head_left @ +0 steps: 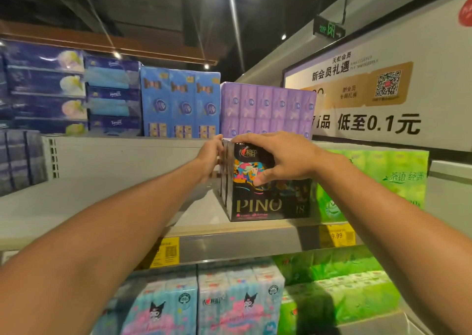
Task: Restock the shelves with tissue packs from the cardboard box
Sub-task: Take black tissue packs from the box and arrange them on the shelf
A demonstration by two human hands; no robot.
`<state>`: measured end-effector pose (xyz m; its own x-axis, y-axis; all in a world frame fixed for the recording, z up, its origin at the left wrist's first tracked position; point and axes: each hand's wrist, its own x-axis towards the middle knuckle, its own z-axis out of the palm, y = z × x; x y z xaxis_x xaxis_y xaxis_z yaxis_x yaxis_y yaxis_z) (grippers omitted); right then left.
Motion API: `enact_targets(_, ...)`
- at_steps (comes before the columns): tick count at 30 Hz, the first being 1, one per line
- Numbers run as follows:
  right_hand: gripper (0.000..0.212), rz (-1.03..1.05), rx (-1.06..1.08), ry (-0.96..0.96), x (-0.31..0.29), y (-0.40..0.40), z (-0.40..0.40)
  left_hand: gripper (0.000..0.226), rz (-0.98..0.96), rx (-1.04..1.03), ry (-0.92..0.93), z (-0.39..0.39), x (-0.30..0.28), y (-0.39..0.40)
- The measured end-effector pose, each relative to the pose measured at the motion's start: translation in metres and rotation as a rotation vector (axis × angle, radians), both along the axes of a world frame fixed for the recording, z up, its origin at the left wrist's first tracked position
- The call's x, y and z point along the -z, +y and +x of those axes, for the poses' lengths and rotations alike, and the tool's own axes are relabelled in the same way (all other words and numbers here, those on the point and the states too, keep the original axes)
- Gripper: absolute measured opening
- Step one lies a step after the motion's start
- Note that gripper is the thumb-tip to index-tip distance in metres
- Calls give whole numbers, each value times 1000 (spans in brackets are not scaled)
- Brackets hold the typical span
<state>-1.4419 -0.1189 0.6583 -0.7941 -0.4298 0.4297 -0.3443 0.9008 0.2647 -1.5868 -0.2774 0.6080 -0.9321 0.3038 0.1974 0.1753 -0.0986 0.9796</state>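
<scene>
Tissue pack [268,181], black with PINO printed in gold, stands upright on the middle shelf [229,242], near its front edge. More black packs sit right behind it in a row. My right hand [278,156] has its grip on the pack's top right: fingers curled over the top edge, thumb pressed on the front face. My left hand [210,156] is against the left side of the row, fingers at the top edge; can't tell if its grip is closed round a pack or just pressing flat.

Green packs [375,181] stand just beside the black pack on its right, touching or nearly so. Shelf space to the left of the black row is bare grey. Purple packs [268,107] on the shelf above, directly over my hands, with blue packs [180,102] to their left. Yellow price tags [166,253] on the shelf rail. Below: pastel cartoon packs [240,299] and more green ones.
</scene>
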Motion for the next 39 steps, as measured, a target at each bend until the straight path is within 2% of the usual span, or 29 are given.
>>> enact_targets(1, 93, 3, -5, 10, 1, 1, 0, 43, 33, 16, -30, -1, 1, 3)
enact_targets(4, 92, 18, -12, 35, 3, 1, 0, 68, 29, 25, -45, 0, 5, 8)
enact_targets(6, 92, 21, -4, 48, 5, 2, 0, 75, 19, 22, -32, 8, 6, 12)
enact_targets(13, 92, 56, 31, 133, 12, 1, 1, 83, 67, 31, -51, 27, 13, 10)
enact_targets(16, 92, -6, 85, 190, 18, -3, 12, 69, 9, -17, -30, 62, 14, -1)
enact_targets(19, 95, -59, 130, 231, 34, -12, 36, 53, -71, -207, 121, 103, 11, -18)
enact_targets(22, 90, -132, 160, 277, 50, -21, 76, 42, -170, -463, 448, 135, 16, -35)
enact_targets(25, 81, -264, 213, 345, 77, -28, 135, 24, -98, -466, 783, 180, 35, -34)
enact_targets(28, 75, -407, 347, 339, 120, -32, 214, 23, -33, -249, 875, 242, 73, -15)
enact_targets(35, 80, -656, 875, 236, 248, -41, 468, 47, -340, 498, 624, 432, 194, 34)
enact_targets(37, 82, -707, 1009, 243, 282, -50, 556, 66, -377, 685, 617, 507, 223, 47)
enact_targets(39, 80, -776, 1171, 255, 316, -67, 649, 73, -432, 882, 627, 592, 257, 58)
